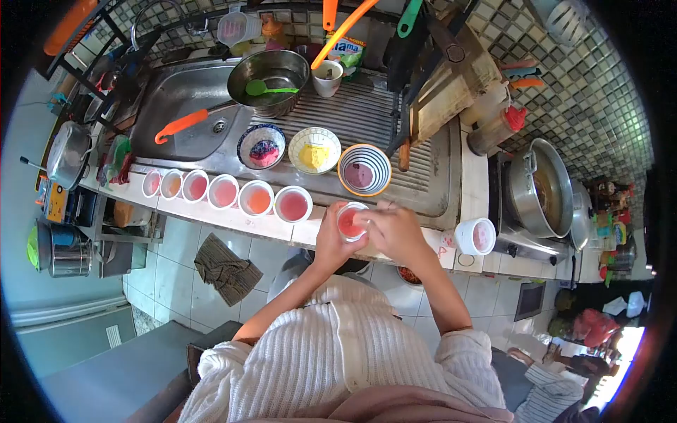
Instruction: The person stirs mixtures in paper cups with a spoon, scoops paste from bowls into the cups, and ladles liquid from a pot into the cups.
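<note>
My left hand [333, 241] is wrapped round a small white cup [347, 224] with red-pink contents, held at the counter's front edge. At the cup's right rim, the fingers of my right hand [395, 230] are bent together; whatever they pinch is hidden. To the left, several similar cups with pink, red and orange contents stand in a row, the nearest being a red-pink cup [293, 204]. Behind them sit a blue-patterned bowl [261, 146] with pink contents, a cream bowl [315, 151] with yellow, and a striped bowl [364, 170] with purple.
A white tub [475, 236] stands on the counter at right, beside the stove with a large metal pot [541, 187]. On the steel sink [176, 106] rest a pan [268, 70] with a green spoon [271, 89] and a white mug [326, 79]. A cutting board [455, 95] leans behind.
</note>
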The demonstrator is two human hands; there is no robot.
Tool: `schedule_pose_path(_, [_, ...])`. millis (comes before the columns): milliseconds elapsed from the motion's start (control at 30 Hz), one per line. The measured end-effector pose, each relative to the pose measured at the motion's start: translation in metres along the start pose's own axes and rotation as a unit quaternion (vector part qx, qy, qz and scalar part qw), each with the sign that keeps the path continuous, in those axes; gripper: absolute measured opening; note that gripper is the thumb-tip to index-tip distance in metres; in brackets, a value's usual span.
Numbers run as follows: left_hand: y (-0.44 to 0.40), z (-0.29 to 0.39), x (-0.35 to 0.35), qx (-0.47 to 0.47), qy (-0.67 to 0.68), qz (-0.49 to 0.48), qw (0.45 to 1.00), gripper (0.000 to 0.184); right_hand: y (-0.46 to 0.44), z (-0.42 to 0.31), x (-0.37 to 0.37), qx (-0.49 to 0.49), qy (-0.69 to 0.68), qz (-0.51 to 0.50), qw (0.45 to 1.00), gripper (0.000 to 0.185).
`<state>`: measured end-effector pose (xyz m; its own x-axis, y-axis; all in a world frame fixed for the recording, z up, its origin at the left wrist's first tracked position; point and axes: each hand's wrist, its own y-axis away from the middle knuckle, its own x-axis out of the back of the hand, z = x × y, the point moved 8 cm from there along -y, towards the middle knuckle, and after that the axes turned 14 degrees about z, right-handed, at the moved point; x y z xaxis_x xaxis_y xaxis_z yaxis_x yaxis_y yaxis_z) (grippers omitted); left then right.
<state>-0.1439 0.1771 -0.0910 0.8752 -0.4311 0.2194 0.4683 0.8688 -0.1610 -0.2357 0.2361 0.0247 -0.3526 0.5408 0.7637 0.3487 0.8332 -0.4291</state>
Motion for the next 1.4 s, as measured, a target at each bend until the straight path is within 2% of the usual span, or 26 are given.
schedule_pose_path(100, [0.0,0.002,0.002,-0.025,-0.012,0.005,1.0,0.072,0.003,-0.016,-0.002,0.044,-0.046,-0.058,0.996,0.014])
schedule_pose_path(167, [0.0,0.005,0.004,-0.026,-0.017,0.007,0.999,0.072,-0.004,0.003,0.003,-0.066,0.053,-0.077,0.993,0.013])
schedule_pose_path(200, [-0.001,0.007,0.003,-0.028,-0.021,0.008,0.999,0.072,-0.003,0.008,-0.001,-0.066,0.055,-0.075,0.993,0.013])
schedule_pose_path(267, [-0.001,0.003,0.003,-0.037,-0.014,0.02,0.999,0.072,-0.007,0.004,0.001,-0.012,-0.059,0.043,0.997,0.013])
schedule_pose_path(333, [-0.002,0.005,0.007,-0.043,-0.009,0.033,0.998,0.072,-0.005,0.004,-0.006,-0.016,-0.079,0.002,0.997,0.013])
schedule_pose_path(367, [-0.001,0.002,0.008,-0.017,0.002,0.027,0.999,0.071,-0.002,0.005,-0.011,-0.023,-0.098,-0.039,0.994,0.014])
schedule_pose_path(400, [-0.001,0.001,0.008,0.008,0.012,0.021,1.0,0.071,-0.001,0.007,-0.01,-0.024,-0.096,-0.038,0.994,0.014])
schedule_pose_path(467, [-0.001,0.008,0.009,0.006,0.016,0.026,1.0,0.07,0.001,0.03,-0.01,-0.164,-0.146,-0.026,0.975,0.02])
schedule_pose_path(500, [-0.001,0.01,0.011,0.006,0.017,0.034,0.999,0.069,0.001,0.029,-0.01,-0.163,-0.146,-0.026,0.975,0.02])
schedule_pose_path(600, [-0.002,0.004,0.015,0.009,0.027,0.052,0.998,0.07,0.01,0.037,0.005,-0.205,-0.237,0.109,0.943,0.039])
schedule_pose_path(633, [-0.002,0.003,0.017,0.01,0.027,0.053,0.998,0.07,0.017,0.042,0.002,-0.205,-0.237,0.107,0.944,0.039])
schedule_pose_path(700, [-0.003,0.0,0.021,0.032,0.028,0.063,0.997,0.073,0.037,0.075,0.002,-0.326,-0.313,0.203,0.869,0.037])
schedule_pose_path(767, [-0.003,-0.002,0.021,0.021,0.022,0.061,0.998,0.075,0.046,0.095,-0.013,-0.328,-0.291,0.196,0.877,0.037])
schedule_pose_path(833, [-0.004,0.001,0.023,0.011,0.016,0.056,0.998,0.078,0.038,0.091,-0.028,-0.271,-0.21,0.108,0.933,0.043])
schedule_pose_path(867, [-0.005,0.004,0.022,-0.004,0.018,0.04,0.999,0.083,0.035,0.092,-0.028,-0.272,-0.21,0.109,0.933,0.043])
schedule_pose_path(933, [-0.006,0.007,0.024,-0.02,0.019,0.024,0.999,0.087,0.031,0.092,-0.056,-0.339,-0.15,-0.089,0.924,0.052])
schedule_pose_path(967, [-0.005,0.007,0.023,-0.031,0.005,0.0,1.0,0.093,0.023,0.092,-0.057,-0.338,-0.151,-0.089,0.925,0.052])
schedule_pose_path(1033, [-0.002,0.007,0.027,-0.042,-0.009,-0.021,0.999,0.098,0.019,0.096,-0.071,-0.337,-0.029,-0.206,0.918,0.061])
schedule_pose_path(1100, [0.004,0.013,0.032,-0.082,-0.015,-0.035,0.996,0.103,0.017,0.107,-0.084,-0.329,-0.005,-0.223,0.918,0.063])
schedule_pose_path(1233, [0.015,0.013,0.049,-0.045,-0.032,-0.063,0.996,0.101,0.027,0.135,-0.116,-0.291,0.076,-0.274,0.914,0.073])
schedule_pose_path(1300, [0.021,0.006,0.053,0.002,-0.033,-0.126,0.992,0.087,0.029,0.138,-0.119,-0.302,0.08,-0.281,0.907,0.072])
schedule_pose_path(1333, [0.023,0.004,0.06,0.003,-0.033,-0.125,0.992,0.087,0.03,0.137,-0.117,-0.315,0.086,-0.286,0.901,0.071])
schedule_pose_path(1400, [0.03,0.0,0.066,0.0,-0.049,-0.163,0.985,0.067,0.026,0.13,-0.112,-0.304,0.077,-0.265,0.912,0.071])
